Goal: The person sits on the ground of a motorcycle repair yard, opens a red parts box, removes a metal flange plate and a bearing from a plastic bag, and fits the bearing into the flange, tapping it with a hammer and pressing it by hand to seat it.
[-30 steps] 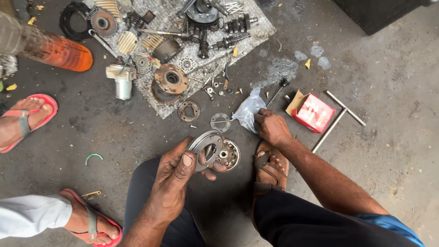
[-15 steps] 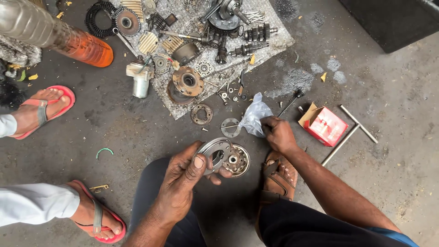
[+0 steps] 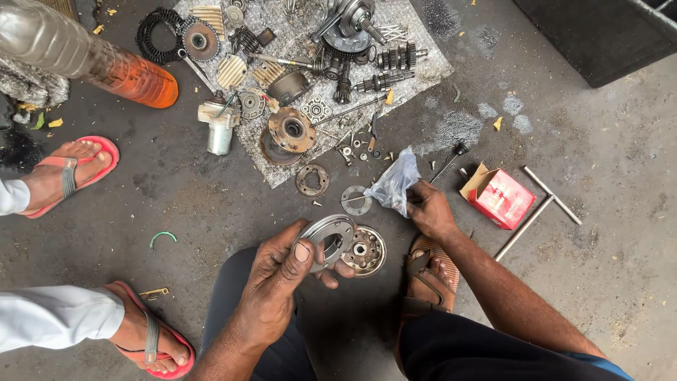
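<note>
The left hand [image 3: 282, 279] grasps a round metal plate [image 3: 326, 238] by its rim, thumb on the face, holding it tilted just above the floor [image 3: 211, 204] and touching a round hub [image 3: 363, 250] beside it. The right hand [image 3: 429, 210] pinches a clear plastic bag [image 3: 393, 185] near a red box [image 3: 498, 197]. The plate looks stiff, fairly heavy and probably oily, so the rim seems the safest hold; the bag is light and limp.

Both forearms are bare, with no sleeves, watch or rings on the left hand [image 3: 278, 279] or right hand [image 3: 430, 210]. Dark trousers [image 3: 486, 349] cover the legs, and a brown strapped sandal [image 3: 423, 271] is on the right foot.
</note>
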